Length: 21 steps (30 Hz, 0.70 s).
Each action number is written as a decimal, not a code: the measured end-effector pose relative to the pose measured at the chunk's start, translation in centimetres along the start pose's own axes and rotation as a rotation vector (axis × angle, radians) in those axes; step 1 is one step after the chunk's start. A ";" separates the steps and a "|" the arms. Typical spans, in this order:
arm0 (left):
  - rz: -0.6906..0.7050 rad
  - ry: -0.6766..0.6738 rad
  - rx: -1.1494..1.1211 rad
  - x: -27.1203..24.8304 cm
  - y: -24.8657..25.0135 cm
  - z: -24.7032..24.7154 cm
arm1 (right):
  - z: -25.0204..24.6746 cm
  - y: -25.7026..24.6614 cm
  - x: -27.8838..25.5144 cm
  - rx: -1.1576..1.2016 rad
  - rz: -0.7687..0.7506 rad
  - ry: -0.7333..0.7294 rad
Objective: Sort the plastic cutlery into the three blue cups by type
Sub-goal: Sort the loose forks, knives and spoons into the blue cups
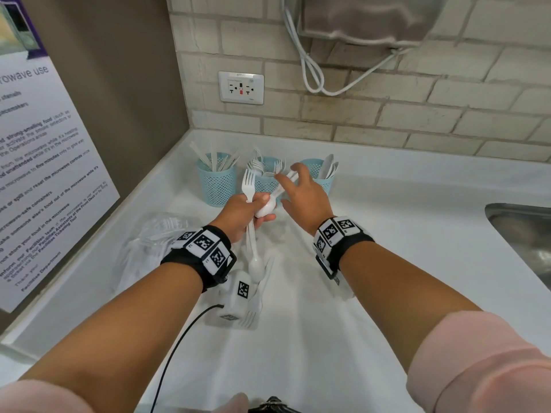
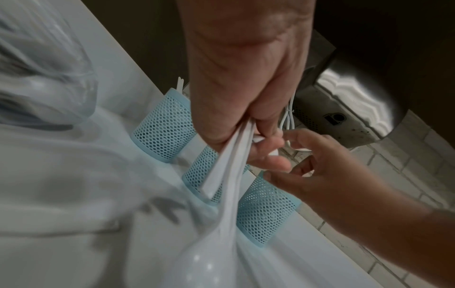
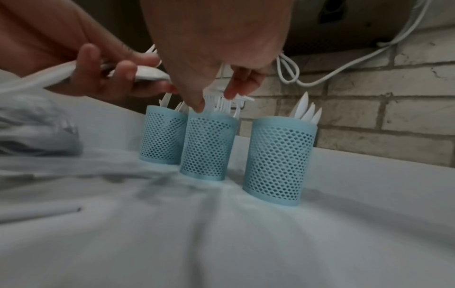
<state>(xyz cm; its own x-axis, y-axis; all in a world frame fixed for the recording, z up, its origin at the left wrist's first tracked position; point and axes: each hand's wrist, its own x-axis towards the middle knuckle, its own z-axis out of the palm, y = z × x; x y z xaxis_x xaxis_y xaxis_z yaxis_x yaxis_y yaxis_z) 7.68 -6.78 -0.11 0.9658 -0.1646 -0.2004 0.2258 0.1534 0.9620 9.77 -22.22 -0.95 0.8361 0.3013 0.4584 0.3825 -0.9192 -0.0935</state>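
Head view: our left hand (image 1: 244, 211) clenches a cutlery bundle (image 1: 249, 186) aimed lengthwise at the nearby middle cup (image 1: 267, 186), tines leading. Our right hand (image 1: 302, 192) above that cup touches a fork (image 1: 289, 176); pinching, we cannot tell.

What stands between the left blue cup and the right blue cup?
A third blue cup, holding forks; the head and right wrist views show it.

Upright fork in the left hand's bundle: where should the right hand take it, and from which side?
Pinch the fork at its neck, just under the tines, coming in from the right hand side. Only that top part stands clear above the left hand; the handle is buried in the fist with the spoons. Then probably draw it upward along its length.
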 end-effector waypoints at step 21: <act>-0.066 -0.001 -0.130 1.7 0.5 0.8 | -3.1 5.7 4.9 0.713 0.790 0.366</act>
<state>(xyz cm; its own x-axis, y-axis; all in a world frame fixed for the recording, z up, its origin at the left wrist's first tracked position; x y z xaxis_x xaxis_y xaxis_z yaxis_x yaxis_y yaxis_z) 9.34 -7.75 0.22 0.9481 -0.1795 -0.2625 0.3038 0.2672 0.9145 14.82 -26.73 3.55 0.8228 -0.5016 0.2673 0.0320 -0.4288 -0.9029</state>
